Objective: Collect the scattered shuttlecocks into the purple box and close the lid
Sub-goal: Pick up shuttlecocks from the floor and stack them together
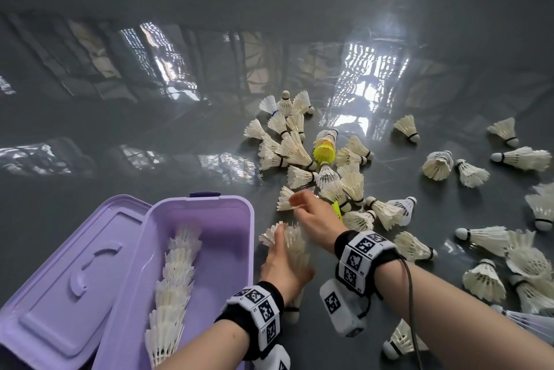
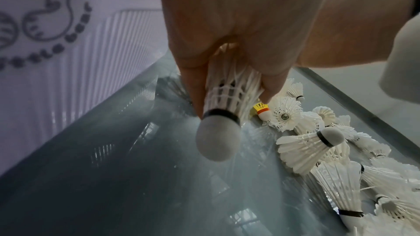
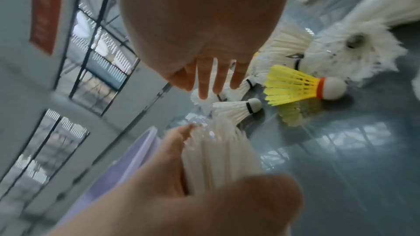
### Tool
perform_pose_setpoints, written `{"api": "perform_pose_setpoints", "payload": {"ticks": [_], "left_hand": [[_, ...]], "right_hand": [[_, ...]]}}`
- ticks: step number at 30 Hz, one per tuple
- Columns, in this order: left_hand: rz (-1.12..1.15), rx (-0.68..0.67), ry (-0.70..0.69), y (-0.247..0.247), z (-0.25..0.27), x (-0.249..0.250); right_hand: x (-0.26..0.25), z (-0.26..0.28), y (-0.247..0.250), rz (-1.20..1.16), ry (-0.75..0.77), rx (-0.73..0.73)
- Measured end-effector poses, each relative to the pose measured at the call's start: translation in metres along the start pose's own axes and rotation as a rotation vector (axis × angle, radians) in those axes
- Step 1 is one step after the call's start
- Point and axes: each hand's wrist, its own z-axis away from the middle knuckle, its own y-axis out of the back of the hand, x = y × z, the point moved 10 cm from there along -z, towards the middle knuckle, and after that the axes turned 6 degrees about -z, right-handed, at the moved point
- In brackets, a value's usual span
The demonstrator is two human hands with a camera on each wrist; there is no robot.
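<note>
In the head view, the purple box (image 1: 236,219) stands open on the grey floor (image 1: 150,159) at the lower left, and its lid (image 1: 75,273) lies flipped back to the left. A row of nested white shuttlecocks (image 1: 177,285) lies inside the box. Many loose shuttlecocks (image 1: 299,153) are scattered on the floor to the right, with a yellow shuttlecock (image 1: 324,151) among them. The left hand (image 1: 283,267) holds a white stack of shuttlecocks (image 1: 295,245) just beside the right wall of the box. The right hand (image 1: 314,218) reaches forward over the pile, fingers spread.

In the left wrist view, the left hand (image 2: 238,33) has fingers curled round the stack (image 2: 229,96), whose cork end points toward the camera.

In the right wrist view, the right hand (image 3: 204,33) shows straight, slightly parted fingers (image 3: 203,82) that hold nothing, above white shuttlecocks and near the yellow one (image 3: 293,85). The picture is blurred.
</note>
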Motion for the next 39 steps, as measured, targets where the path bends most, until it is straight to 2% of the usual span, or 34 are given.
{"api": "perform_pose_setpoints", "payload": {"ticks": [5, 7, 8, 10, 13, 19, 22, 29, 33, 39], "left_hand": [[-0.144, -0.162, 0.069, -0.035, -0.018, -0.022], [-0.219, -0.245, 0.050, -0.038, -0.015, -0.021], [-0.262, -0.244, 0.029, -0.036, -0.014, -0.021], [-0.222, -0.251, 0.047, -0.036, -0.013, -0.026], [-0.164, -0.224, 0.014, -0.034, -0.012, -0.023], [-0.124, -0.228, -0.016, -0.036, -0.011, -0.018], [-0.092, -0.191, 0.001, -0.030, -0.011, -0.018], [-0.074, -0.143, -0.051, -0.024, -0.009, -0.012], [-0.084, -0.156, -0.074, -0.026, -0.008, -0.010], [-0.122, -0.173, -0.107, -0.025, -0.005, -0.006]], "right_hand": [[-0.009, 0.001, -0.068, 0.519, 0.124, -0.400], [-0.006, 0.002, -0.085, 0.638, 0.151, -0.488], [-0.006, 0.001, -0.088, 0.671, 0.162, -0.496], [-0.005, -0.005, -0.090, 0.721, 0.184, -0.477], [-0.004, -0.013, -0.079, 0.765, 0.196, -0.355], [0.016, -0.020, 0.001, 0.422, 0.069, 0.084], [0.039, -0.009, 0.034, 0.234, -0.057, 0.188], [0.056, 0.005, 0.041, 0.024, -0.130, 0.133], [0.061, 0.001, 0.035, -0.005, -0.191, 0.090], [0.057, -0.004, 0.029, 0.032, -0.194, 0.037]]}}
